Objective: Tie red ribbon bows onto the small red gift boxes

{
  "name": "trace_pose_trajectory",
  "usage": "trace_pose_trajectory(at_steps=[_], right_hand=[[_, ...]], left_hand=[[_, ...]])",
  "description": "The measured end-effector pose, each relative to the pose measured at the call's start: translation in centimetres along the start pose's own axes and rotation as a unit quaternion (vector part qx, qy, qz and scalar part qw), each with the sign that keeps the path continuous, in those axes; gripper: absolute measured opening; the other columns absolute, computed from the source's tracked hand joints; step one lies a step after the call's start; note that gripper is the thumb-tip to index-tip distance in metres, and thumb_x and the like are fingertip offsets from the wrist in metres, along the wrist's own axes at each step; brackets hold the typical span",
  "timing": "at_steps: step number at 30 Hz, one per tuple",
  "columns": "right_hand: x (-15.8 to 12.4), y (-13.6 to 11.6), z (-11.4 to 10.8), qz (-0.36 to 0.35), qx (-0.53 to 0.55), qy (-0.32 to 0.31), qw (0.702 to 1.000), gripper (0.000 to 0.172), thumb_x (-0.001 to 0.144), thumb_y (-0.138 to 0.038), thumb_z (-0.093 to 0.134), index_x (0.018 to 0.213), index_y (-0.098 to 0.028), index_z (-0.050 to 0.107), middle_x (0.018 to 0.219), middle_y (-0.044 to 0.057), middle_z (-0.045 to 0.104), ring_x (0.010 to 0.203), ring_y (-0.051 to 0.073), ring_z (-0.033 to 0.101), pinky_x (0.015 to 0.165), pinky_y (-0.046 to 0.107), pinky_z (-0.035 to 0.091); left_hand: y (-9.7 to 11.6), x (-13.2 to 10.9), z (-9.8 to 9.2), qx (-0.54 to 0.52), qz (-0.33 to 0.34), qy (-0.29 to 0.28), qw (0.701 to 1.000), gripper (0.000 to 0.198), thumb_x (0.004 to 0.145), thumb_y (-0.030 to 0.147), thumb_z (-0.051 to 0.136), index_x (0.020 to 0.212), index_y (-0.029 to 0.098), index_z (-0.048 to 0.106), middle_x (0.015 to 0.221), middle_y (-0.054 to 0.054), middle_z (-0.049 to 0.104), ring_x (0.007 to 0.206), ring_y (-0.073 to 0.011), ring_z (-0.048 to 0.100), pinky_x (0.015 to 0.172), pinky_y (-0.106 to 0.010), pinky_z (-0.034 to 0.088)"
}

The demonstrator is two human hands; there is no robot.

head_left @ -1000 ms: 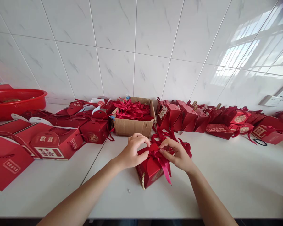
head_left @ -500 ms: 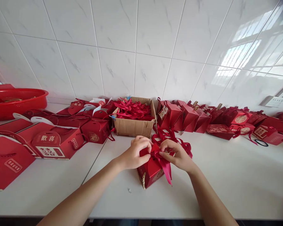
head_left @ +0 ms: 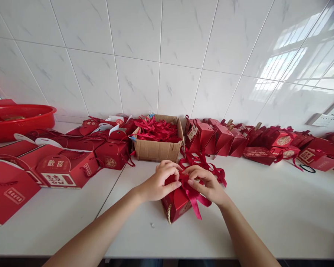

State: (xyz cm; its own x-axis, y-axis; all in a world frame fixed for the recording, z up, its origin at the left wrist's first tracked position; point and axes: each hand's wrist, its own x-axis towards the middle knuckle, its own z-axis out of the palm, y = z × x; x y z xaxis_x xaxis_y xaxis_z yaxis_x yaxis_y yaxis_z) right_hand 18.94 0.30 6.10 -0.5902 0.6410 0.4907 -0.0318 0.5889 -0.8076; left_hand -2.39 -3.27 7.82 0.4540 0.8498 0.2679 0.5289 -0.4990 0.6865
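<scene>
A small red gift box (head_left: 176, 203) with a twisted cream cord at its near corner stands on the white table in front of me. Crimson satin ribbon (head_left: 195, 202) is gathered on top of it, and two tails hang over its front right side. My left hand (head_left: 163, 181) curls over the upper left of the box, thumb and fingers pinched at the ribbon. From the right, my right hand (head_left: 206, 181) pinches the same ribbon near the middle. The fingers hide the exact spot where the ribbon crosses. Behind the hands lies more loose looped ribbon (head_left: 221, 174).
A cardboard box (head_left: 158, 149) full of red ribbons stands by the tiled wall. Several red handled boxes (head_left: 69, 167) fill the left side, with a red basin (head_left: 41, 118) behind. More red boxes (head_left: 206, 137) line the wall to the right, near a black ring (head_left: 307, 168).
My right hand has shifted slightly left, closer to my left hand. One ribbon tail now swings out to the right, apart from the other. The box has stayed in place.
</scene>
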Motion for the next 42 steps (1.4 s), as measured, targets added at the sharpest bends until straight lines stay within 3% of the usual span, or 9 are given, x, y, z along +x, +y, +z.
trace_pose_trajectory(at_steps=[5, 11, 16, 18, 24, 34, 42], right_hand=[[0.0, 0.2, 0.6, 0.014, 0.042, 0.017, 0.999, 0.006, 0.085, -0.025, 0.063, 0.081, -0.023, 0.068, 0.109, 0.006, 0.062, 0.104, 0.019, 0.058, 0.092, 0.035, 0.042], [0.2, 0.1, 1.1, 0.058, 0.085, 0.016, 0.995, 0.022, 0.088, -0.032, 0.058, 0.07, -0.02, 0.06, 0.109, 0.005, 0.063, 0.105, 0.02, 0.056, 0.098, 0.038, 0.039], [0.2, 0.1, 1.2, 0.057, 0.083, 0.012, 0.995, 0.019, 0.088, -0.033, 0.059, 0.076, -0.022, 0.069, 0.114, 0.007, 0.061, 0.109, 0.022, 0.055, 0.098, 0.039, 0.038], [0.1, 0.2, 1.2, 0.056, 0.101, 0.017, 0.993, 0.018, 0.088, -0.032, 0.059, 0.076, -0.022, 0.069, 0.114, 0.006, 0.06, 0.11, 0.021, 0.054, 0.098, 0.037, 0.038], [0.2, 0.5, 1.0, 0.065, 0.12, 0.038, 0.99, 0.031, 0.089, -0.033, 0.057, 0.063, -0.017, 0.055, 0.108, 0.005, 0.06, 0.101, 0.018, 0.056, 0.092, 0.033, 0.04], [0.4, 0.3, 1.7, 0.045, 0.017, 0.048, 0.998, 0.032, 0.083, -0.033, 0.063, 0.066, -0.02, 0.039, 0.091, 0.006, 0.06, 0.092, 0.018, 0.055, 0.087, 0.035, 0.043], [0.5, 0.2, 1.8, 0.035, 0.028, 0.023, 0.999, 0.044, 0.081, -0.026, 0.064, 0.058, -0.02, 0.027, 0.081, 0.005, 0.06, 0.081, 0.018, 0.053, 0.076, 0.033, 0.042]], left_hand=[[0.1, 0.1, -0.1, 0.042, 0.011, -0.003, 0.999, 0.009, 0.084, 0.028, 0.054, 0.08, 0.021, 0.051, 0.121, -0.002, 0.054, 0.124, -0.0225, 0.032, 0.108, -0.043, 0.024], [-0.1, 0.0, -0.2, 0.023, 0.016, -0.006, 1.0, 0.012, 0.071, 0.009, 0.052, 0.074, 0.019, 0.047, 0.119, -0.003, 0.055, 0.122, -0.0231, 0.034, 0.105, -0.043, 0.028], [-0.1, -0.2, -0.1, -0.002, 0.036, 0.022, 0.999, 0.002, 0.078, 0.021, 0.056, 0.078, 0.019, 0.055, 0.118, -0.005, 0.055, 0.122, -0.0227, 0.036, 0.108, -0.042, 0.028], [0.0, -0.2, -0.1, -0.008, 0.027, 0.021, 0.999, 0.006, 0.081, 0.026, 0.056, 0.079, 0.02, 0.058, 0.121, -0.005, 0.054, 0.124, -0.0224, 0.036, 0.109, -0.042, 0.027], [0.4, 0.1, -0.2, -0.019, -0.01, 0.002, 1.0, 0.024, 0.089, 0.034, 0.048, 0.072, 0.019, 0.057, 0.121, -0.005, 0.056, 0.124, -0.0229, 0.036, 0.108, -0.044, 0.028], [0.0, 0.2, 0.0, -0.012, -0.019, 0.032, 0.999, 0.02, 0.082, 0.032, 0.057, 0.069, 0.018, 0.05, 0.117, -0.006, 0.058, 0.12, -0.0232, 0.039, 0.106, -0.042, 0.031], [0.1, 0.3, -0.2, 0.014, -0.022, 0.035, 0.999, 0.02, 0.085, 0.03, 0.051, 0.068, 0.018, 0.049, 0.113, -0.004, 0.058, 0.12, -0.0227, 0.039, 0.105, -0.041, 0.028]])
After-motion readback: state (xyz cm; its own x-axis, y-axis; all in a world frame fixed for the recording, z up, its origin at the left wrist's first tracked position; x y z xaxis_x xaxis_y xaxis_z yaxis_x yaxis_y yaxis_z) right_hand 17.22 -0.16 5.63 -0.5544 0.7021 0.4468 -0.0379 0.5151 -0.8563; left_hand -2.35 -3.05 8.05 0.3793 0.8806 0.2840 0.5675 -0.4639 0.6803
